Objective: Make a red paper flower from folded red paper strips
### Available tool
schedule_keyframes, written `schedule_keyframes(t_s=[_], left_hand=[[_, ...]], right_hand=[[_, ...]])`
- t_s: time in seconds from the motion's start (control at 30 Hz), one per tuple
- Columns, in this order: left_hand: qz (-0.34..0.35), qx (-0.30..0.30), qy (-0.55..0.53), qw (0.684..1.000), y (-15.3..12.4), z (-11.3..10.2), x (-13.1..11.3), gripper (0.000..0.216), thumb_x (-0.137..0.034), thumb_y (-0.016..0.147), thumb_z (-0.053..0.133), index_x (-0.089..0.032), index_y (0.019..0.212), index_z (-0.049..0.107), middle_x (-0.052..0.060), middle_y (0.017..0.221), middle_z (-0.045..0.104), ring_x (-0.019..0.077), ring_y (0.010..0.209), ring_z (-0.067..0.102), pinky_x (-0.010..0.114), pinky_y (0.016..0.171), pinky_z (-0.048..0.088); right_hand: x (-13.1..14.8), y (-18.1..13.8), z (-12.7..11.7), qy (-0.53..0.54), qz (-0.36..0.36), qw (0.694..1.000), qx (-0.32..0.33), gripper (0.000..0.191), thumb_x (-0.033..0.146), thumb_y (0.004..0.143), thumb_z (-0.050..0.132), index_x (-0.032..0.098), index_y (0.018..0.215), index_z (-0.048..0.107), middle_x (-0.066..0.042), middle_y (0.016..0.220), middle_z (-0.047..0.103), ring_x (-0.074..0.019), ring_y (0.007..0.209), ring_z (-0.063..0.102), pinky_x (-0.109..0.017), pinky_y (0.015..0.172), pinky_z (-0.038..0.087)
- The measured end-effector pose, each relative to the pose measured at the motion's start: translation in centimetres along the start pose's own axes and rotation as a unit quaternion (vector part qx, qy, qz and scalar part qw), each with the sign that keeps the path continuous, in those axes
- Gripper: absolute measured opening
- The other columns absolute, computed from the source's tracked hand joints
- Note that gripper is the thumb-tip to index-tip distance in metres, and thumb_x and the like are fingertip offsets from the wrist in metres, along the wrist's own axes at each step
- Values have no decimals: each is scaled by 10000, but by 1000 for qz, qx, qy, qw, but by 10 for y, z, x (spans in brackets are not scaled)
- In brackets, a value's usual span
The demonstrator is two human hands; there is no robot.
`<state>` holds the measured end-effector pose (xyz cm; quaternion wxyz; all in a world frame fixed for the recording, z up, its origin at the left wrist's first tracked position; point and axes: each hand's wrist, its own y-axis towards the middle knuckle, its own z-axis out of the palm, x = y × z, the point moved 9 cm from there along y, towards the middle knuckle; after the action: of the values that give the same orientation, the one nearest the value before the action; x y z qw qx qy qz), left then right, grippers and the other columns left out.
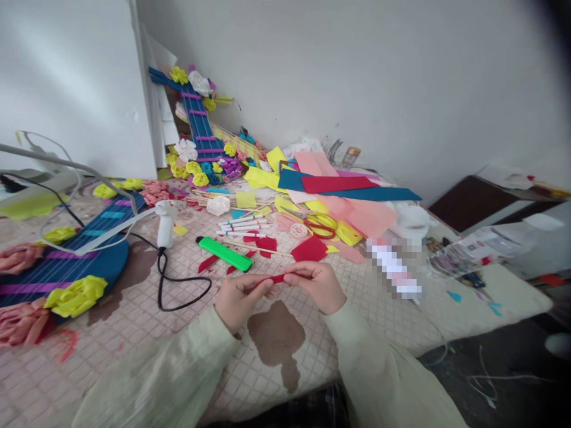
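Note:
Between my two hands, a narrow strip of red crepe paper is stretched level above the table. My left hand pinches its left end between thumb and fingers. At the other end, the fingers of my right hand are closed on the strip. Just beyond my hands lie a green utility knife, a larger red paper piece and red scraps. Several white markers and yellow-handled scissors lie farther back.
A white glue gun with a black cord stands left. Blue paper guitars with paper flowers lie at left and lean at the back. Coloured paper sheets pile up behind. A clear plastic box sits at right.

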<state>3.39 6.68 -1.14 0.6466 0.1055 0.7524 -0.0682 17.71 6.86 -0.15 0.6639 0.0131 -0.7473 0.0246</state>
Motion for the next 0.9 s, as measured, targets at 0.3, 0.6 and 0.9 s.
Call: schedule_keyframes(t_s=[0.3,0.6,0.9], left_hand=[[-25,-99,-157,982,2,-23,6,246,-320,672,606,-103,780,646,97,705,697,176,549,634,177,312,376],[1,-136,-168,976,5,-40,-1,264,-310,679,604,-106,841,640,101,753,696,206,619,646,204,350,416],[29,-135,-33,990,7,-54,-15,300,-332,728,530,-102,904,609,85,732,678,185,632,621,238,451,457]], right_hand=[[13,16,11,104,-3,995,0,252,302,612,675,177,826,633,-14,721,640,-133,666,586,-266,624,462],[20,39,49,130,5,991,42,181,303,599,678,146,679,637,-5,637,608,-113,611,536,-250,616,421],[22,52,54,170,-26,983,67,156,298,636,648,151,637,596,12,601,578,-108,584,531,-243,596,418]])
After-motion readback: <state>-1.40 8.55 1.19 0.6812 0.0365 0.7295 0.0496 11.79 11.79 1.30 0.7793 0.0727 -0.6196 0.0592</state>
